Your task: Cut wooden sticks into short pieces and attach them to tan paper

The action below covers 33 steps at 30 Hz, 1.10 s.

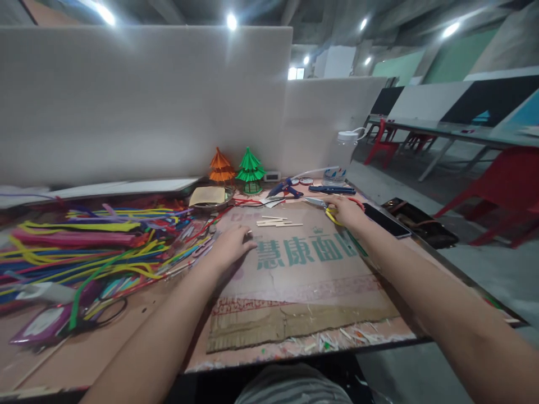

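My right hand (pixel 345 212) is at the scissors (pixel 332 216), which have yellow and red on the handles, at the far right of the cardboard sheet (pixel 295 292). Its fingers are bent over the handles. My left hand (pixel 233 244) rests at the cardboard's left edge, thumb apart from the fingers, nothing seen in it. Between the hands lie several short pale sticks (pixel 275 222). Behind them is a blue glue gun (pixel 286 189). A black phone (pixel 385 220) lies just right of my right hand.
Bundles of coloured strips (pixel 96 241) cover the left side. Orange (pixel 221 167) and green (pixel 250 171) tree-like models stand at the back, near a dish with a yellow pad (pixel 208 196). A clear bottle (pixel 343 154) stands back right; a dark bag (pixel 421 221) is beyond the table edge.
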Motion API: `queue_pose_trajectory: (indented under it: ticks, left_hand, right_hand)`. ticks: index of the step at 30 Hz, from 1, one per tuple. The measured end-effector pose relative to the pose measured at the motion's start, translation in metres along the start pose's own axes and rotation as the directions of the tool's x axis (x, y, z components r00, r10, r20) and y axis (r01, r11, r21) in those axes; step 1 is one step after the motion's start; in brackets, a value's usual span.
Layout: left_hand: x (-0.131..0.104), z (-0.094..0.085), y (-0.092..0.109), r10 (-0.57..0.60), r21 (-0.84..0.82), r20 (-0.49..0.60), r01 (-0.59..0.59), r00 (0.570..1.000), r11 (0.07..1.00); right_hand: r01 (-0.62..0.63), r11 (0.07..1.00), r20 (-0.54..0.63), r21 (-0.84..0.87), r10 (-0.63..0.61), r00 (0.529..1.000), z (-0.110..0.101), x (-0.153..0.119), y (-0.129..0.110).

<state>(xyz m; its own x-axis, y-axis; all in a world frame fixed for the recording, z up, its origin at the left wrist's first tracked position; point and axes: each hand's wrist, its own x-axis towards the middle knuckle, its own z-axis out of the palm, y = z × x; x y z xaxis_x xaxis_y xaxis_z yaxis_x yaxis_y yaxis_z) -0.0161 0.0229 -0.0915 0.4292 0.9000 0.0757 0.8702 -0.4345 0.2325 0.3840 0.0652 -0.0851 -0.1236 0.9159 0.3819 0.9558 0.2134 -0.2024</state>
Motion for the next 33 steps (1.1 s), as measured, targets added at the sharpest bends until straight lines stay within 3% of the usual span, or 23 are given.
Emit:
queue_pose_trajectory:
  ticks: [5,11,18,22,33]
  left_hand:
    - [0.006,-0.001,-0.010,-0.043,0.019,-0.055,0.044,0.998,0.999]
    - [0.023,-0.009,-0.014,0.004,0.032,-0.086,-0.001,0.996,0.999]
    - [0.076,0.002,0.015,0.196,-0.007,-0.106,-0.198,0.975,0.980]
    - [0.094,0.014,0.022,0.221,-0.014,-0.091,-0.224,0.971,0.975]
    - [0.090,0.016,0.011,0.180,-0.089,-0.129,-0.192,0.975,0.977]
  right_hand:
    - [0.008,1.000,-0.010,-0.018,-0.008,1.000,0.002,0.007,-0.009]
    - [0.251,0.962,0.117,0.108,-0.263,0.958,0.015,-0.003,-0.072]
    - [0.286,0.922,0.165,0.261,-0.334,0.928,0.044,0.024,-0.112]
    - [0.289,0.898,0.104,0.332,-0.339,0.935,0.051,0.030,-0.121]
    - [0.289,0.826,0.014,0.484,-0.337,0.941,0.024,-0.024,-0.109]
